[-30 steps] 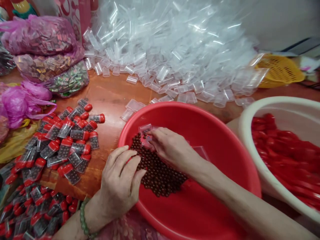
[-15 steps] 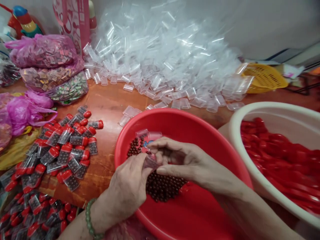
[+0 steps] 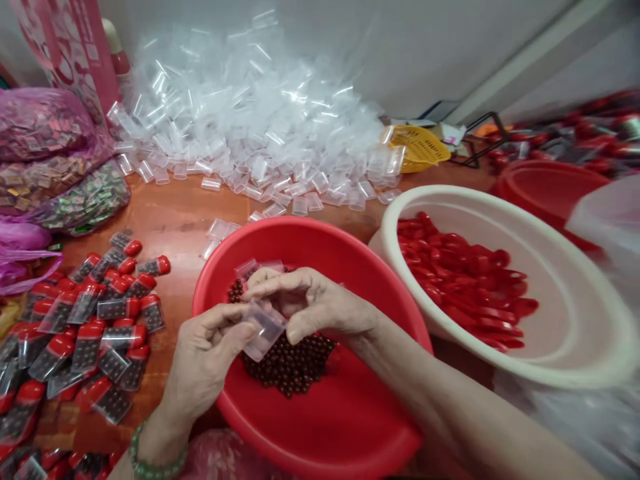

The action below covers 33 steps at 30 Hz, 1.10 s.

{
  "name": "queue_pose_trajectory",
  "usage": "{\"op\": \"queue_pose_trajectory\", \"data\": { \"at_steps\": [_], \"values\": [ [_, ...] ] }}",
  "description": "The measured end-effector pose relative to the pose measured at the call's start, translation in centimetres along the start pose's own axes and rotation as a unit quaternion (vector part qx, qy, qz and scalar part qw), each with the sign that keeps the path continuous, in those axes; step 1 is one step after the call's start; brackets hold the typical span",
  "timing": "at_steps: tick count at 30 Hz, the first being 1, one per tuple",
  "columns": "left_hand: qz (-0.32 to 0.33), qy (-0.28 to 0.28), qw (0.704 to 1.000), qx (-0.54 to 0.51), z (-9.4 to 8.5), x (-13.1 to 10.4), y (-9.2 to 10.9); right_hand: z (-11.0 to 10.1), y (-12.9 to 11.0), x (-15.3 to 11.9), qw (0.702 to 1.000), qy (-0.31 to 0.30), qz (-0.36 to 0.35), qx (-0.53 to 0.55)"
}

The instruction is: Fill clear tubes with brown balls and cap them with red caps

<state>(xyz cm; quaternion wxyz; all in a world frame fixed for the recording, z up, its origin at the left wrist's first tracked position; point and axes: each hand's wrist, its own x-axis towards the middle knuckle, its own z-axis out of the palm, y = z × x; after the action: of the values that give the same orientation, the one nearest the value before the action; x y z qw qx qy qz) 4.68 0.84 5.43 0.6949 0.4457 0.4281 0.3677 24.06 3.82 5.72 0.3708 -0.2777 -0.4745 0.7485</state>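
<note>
My left hand (image 3: 207,353), with a green bead bracelet at the wrist, pinches a small clear plastic case (image 3: 265,331) between thumb and fingers. Close against the case's right side is my right hand (image 3: 315,303), its fingers curled and thumb near the case's edge; whatever those fingers hold is hidden. Both hands are over a red basin (image 3: 370,407). Dark brown beads (image 3: 290,370) lie heaped in the basin beneath the case. More clear cases (image 3: 246,269) rest at the basin's back left, partly behind my right hand.
Filled red-capped cases (image 3: 87,347) cover the table's left. Clear empty cases (image 3: 240,127) are piled against the wall. A white basin (image 3: 590,333) of red plastic pieces (image 3: 460,280) stands right. Also in view are a yellow basket (image 3: 420,148) and pink bags (image 3: 43,127).
The view has swung to the right, bringing in more of the white basin. The clear case in my left hand is now turned flatter and more exposed.
</note>
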Motion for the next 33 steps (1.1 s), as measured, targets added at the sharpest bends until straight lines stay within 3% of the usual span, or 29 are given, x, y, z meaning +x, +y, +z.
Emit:
{"op": "queue_pose_trajectory", "data": {
  "at_steps": [2,5,8,11,14,16,17,20,22,23,26,33],
  "values": [
    [0.012,-0.010,1.000,-0.021,0.5,1.0,0.2,-0.1,-0.4,0.1,1.000,0.008,-0.014,0.014],
    [0.052,0.009,0.998,-0.036,1.6,2.7,0.6,0.0,-1.4,0.3,0.997,0.067,-0.014,0.040],
    [0.077,0.029,0.997,0.014,2.2,4.1,1.1,-0.2,-2.0,0.7,0.993,0.117,-0.005,0.020],
    [0.096,0.029,0.990,0.097,2.1,4.6,1.3,-0.9,-2.1,0.6,0.991,0.125,0.020,-0.041],
    [0.188,0.125,0.953,0.205,1.1,4.0,1.2,-2.4,-1.8,0.1,0.975,0.116,0.033,-0.184],
    [0.257,0.209,0.899,0.286,0.1,3.1,0.8,-3.4,-1.2,-0.1,0.930,0.087,0.053,-0.352],
    [0.281,0.232,0.873,0.324,-0.5,2.6,0.4,-3.8,-0.7,-0.1,0.890,0.059,0.069,-0.447],
    [0.304,0.228,0.836,0.397,-1.7,1.5,-1.3,-4.2,1.3,0.2,0.703,-0.054,0.132,-0.696],
    [0.280,0.212,0.850,0.393,-2.1,1.2,-2.5,-3.8,2.5,0.7,0.606,-0.103,0.168,-0.771],
    [0.263,0.207,0.864,0.377,-2.2,1.1,-3.1,-3.5,3.0,1.0,0.581,-0.115,0.181,-0.785],
    [0.230,0.198,0.896,0.324,-2.2,1.3,-3.9,-3.1,3.7,1.8,0.554,-0.131,0.196,-0.799],
    [0.207,0.195,0.916,0.282,-2.2,1.3,-4.0,-3.8,1.5,2.4,0.466,-0.072,0.231,-0.851]
  ]
}}
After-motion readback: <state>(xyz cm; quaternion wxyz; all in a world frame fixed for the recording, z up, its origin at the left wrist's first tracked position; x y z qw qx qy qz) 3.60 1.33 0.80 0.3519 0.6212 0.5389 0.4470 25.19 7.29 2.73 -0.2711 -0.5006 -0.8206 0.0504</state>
